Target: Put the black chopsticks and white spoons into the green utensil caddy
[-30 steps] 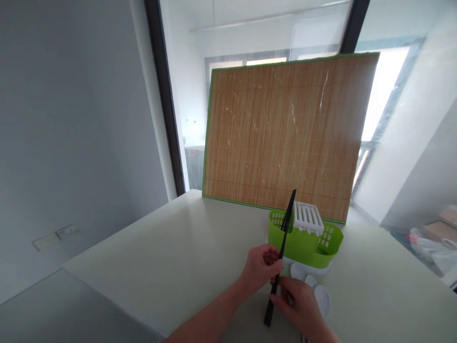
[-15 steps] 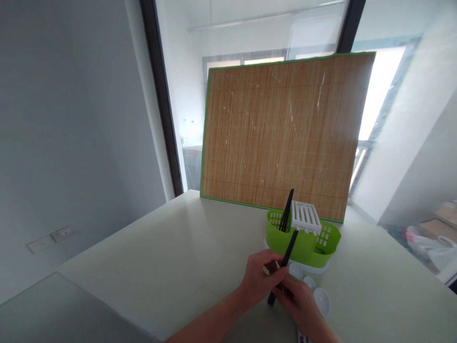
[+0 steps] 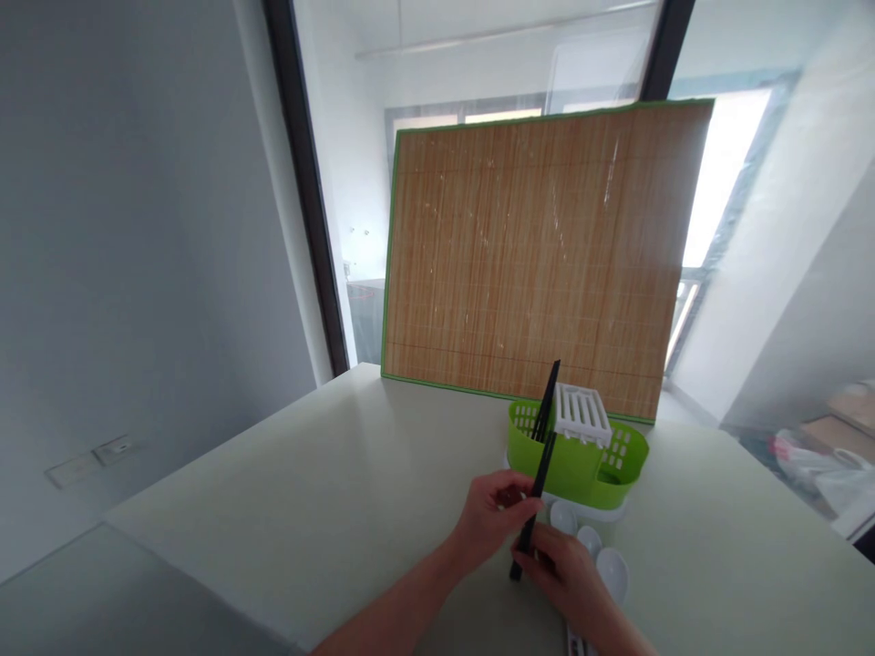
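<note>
Black chopsticks (image 3: 542, 469) slant upward between my hands, in front of a green utensil holder (image 3: 571, 474). My left hand (image 3: 493, 508) pinches them around the middle. Lower down, my right hand (image 3: 557, 558) has its fingers closed on the same chopsticks, whose bottom end pokes out below. Whether it is one pair or more I cannot tell. Other black chopsticks (image 3: 548, 401) lean in the holder's left compartment. A white slatted rack (image 3: 582, 415) sits across the holder's middle. White spoons (image 3: 613, 576) lie beside my right hand, their handles partly hidden under it.
The white table (image 3: 328, 474) stretches out to the left and right. A bamboo mat (image 3: 540, 255) with green edging stands upright behind the holder, against the glass. A grey wall (image 3: 157, 228) rises on the left; bags and boxes (image 3: 827, 465) lie beyond the table at the right.
My right hand has slid a little down the chopsticks, so the two hands are farther apart. The chopsticks have shifted slightly left and sit more in the open.
</note>
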`<state>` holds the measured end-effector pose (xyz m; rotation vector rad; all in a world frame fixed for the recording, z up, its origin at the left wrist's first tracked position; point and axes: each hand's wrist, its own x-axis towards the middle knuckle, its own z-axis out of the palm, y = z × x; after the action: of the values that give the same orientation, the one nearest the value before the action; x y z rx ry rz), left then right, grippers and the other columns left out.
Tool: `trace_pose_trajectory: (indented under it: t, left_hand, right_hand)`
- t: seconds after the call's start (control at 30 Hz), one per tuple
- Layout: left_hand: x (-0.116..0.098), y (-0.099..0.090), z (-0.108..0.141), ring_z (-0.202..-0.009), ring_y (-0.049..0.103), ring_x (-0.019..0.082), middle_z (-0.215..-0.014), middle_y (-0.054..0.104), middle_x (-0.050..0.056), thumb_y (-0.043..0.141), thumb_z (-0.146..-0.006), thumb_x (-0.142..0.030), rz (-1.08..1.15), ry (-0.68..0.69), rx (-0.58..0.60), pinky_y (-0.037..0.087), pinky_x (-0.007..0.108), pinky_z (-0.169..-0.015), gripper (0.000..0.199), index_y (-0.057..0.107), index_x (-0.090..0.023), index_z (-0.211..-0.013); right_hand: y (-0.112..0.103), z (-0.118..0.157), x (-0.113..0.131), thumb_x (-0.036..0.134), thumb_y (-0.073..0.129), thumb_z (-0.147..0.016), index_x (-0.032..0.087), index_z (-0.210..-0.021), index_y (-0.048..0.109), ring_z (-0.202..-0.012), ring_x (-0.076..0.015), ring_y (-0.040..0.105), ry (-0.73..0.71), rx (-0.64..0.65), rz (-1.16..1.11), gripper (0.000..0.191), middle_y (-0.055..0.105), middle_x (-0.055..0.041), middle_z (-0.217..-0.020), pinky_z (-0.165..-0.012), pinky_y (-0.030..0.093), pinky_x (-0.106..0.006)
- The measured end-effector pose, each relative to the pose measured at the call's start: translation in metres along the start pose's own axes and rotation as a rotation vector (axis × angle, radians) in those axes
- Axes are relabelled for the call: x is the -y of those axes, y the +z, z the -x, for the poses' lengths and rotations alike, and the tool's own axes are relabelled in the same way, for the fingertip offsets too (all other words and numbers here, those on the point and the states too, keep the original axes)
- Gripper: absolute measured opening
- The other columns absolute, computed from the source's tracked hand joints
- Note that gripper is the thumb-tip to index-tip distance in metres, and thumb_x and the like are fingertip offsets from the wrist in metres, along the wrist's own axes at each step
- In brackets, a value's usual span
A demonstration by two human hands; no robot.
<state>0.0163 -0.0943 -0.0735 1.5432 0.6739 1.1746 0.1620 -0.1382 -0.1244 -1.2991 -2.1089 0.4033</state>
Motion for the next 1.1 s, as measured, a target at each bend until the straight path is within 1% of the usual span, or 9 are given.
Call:
trace_pose_trajectory:
  t: [0.13,0.27,0.4,0.5,0.6,0.73,0.8,0.87,1.1]
  left_hand:
    - [-0.009,-0.007,-0.004,-0.056,0.052,0.008,-0.064,0.06,0.0,0.068,-0.069,-0.033,-0.025,0.016,-0.01,0.043,0.019,-0.052,0.024,0.066,-0.013,-0.081]
    - [-0.043,-0.021,-0.022,-0.053,0.053,0.008,-0.064,0.062,0.0,0.067,-0.07,-0.034,-0.044,0.113,-0.118,0.045,0.018,-0.048,0.022,0.066,-0.015,-0.081]
    - [-0.088,-0.032,-0.061,-0.056,0.057,0.009,-0.071,0.065,0.001,0.067,-0.069,-0.038,-0.125,0.335,-0.305,0.049,0.02,-0.051,0.024,0.066,-0.016,-0.081]
    - [-0.102,-0.033,-0.1,-0.065,0.061,0.011,-0.077,0.067,0.002,0.066,-0.07,-0.04,-0.224,0.479,-0.365,0.051,0.023,-0.061,0.027,0.067,-0.017,-0.083]
    - [-0.09,-0.029,-0.137,-0.07,0.062,0.012,-0.078,0.068,0.003,0.064,-0.072,-0.041,-0.367,0.469,-0.325,0.05,0.025,-0.067,0.027,0.067,-0.016,-0.083]
    - [-0.055,-0.021,-0.167,-0.075,0.063,0.015,-0.081,0.07,0.004,0.064,-0.072,-0.041,-0.649,0.199,-0.212,0.048,0.026,-0.068,0.028,0.068,-0.018,-0.086]
    - [-0.038,-0.017,-0.173,-0.08,0.063,0.017,-0.085,0.07,0.004,0.064,-0.072,-0.042,-0.774,0.068,-0.17,0.047,0.027,-0.068,0.028,0.068,-0.02,-0.088]
    - [-0.026,-0.013,-0.176,-0.083,0.063,0.019,-0.088,0.07,0.003,0.064,-0.071,-0.043,-0.844,-0.008,-0.155,0.047,0.029,-0.069,0.027,0.069,-0.022,-0.087]
    - [-0.003,-0.004,-0.187,-0.088,0.061,0.026,-0.089,0.07,0.008,0.068,-0.065,-0.049,-0.932,-0.139,-0.161,0.046,0.038,-0.074,0.032,0.071,-0.022,-0.083]
  right_hand:
    - [-0.002,0.001,-0.001,0.027,0.047,-0.087,0.021,-0.08,0.057,-0.065,-0.0147,0.053,-0.016,0.014,0.094,0.013,0.057,0.0011,-0.071,-0.058,0.036,-0.025]
    - [-0.006,0.002,-0.002,0.025,0.046,-0.087,0.022,-0.09,0.056,-0.075,-0.0185,0.056,-0.086,0.025,0.27,0.011,0.06,-0.0012,-0.081,-0.064,0.038,-0.028]
    - [-0.012,0.001,-0.001,0.026,0.041,-0.091,0.025,-0.102,0.055,-0.08,-0.0191,0.056,-0.137,0.022,0.334,0.018,0.061,-0.0013,-0.087,-0.068,0.038,-0.03]
    - [-0.013,0.001,-0.002,0.026,0.039,-0.092,0.024,-0.098,0.056,-0.079,-0.0186,0.056,-0.141,0.007,0.36,0.018,0.06,-0.0011,-0.084,-0.067,0.037,-0.03]
    - [-0.013,0.001,-0.004,0.025,0.04,-0.092,0.024,-0.093,0.057,-0.078,-0.0183,0.055,-0.143,-0.005,0.397,0.018,0.06,-0.0004,-0.08,-0.066,0.036,-0.03]
    - [-0.012,0.001,-0.007,0.023,0.04,-0.091,0.024,-0.087,0.057,-0.077,-0.0182,0.054,-0.139,-0.019,0.441,0.017,0.059,0.0002,-0.077,-0.066,0.035,-0.03]
    - [-0.012,0.0,-0.008,0.023,0.04,-0.091,0.024,-0.086,0.056,-0.077,-0.018,0.054,-0.135,-0.015,0.452,0.017,0.059,0.0004,-0.077,-0.066,0.034,-0.03]
    - [-0.012,0.0,-0.008,0.023,0.041,-0.091,0.024,-0.086,0.056,-0.076,-0.0177,0.054,-0.127,-0.009,0.456,0.016,0.059,0.0007,-0.077,-0.066,0.034,-0.029]
    - [-0.011,0.001,-0.009,0.021,0.042,-0.09,0.024,-0.084,0.056,-0.076,-0.0173,0.055,-0.12,0.019,0.458,0.016,0.06,0.0012,-0.077,-0.065,0.033,-0.029]
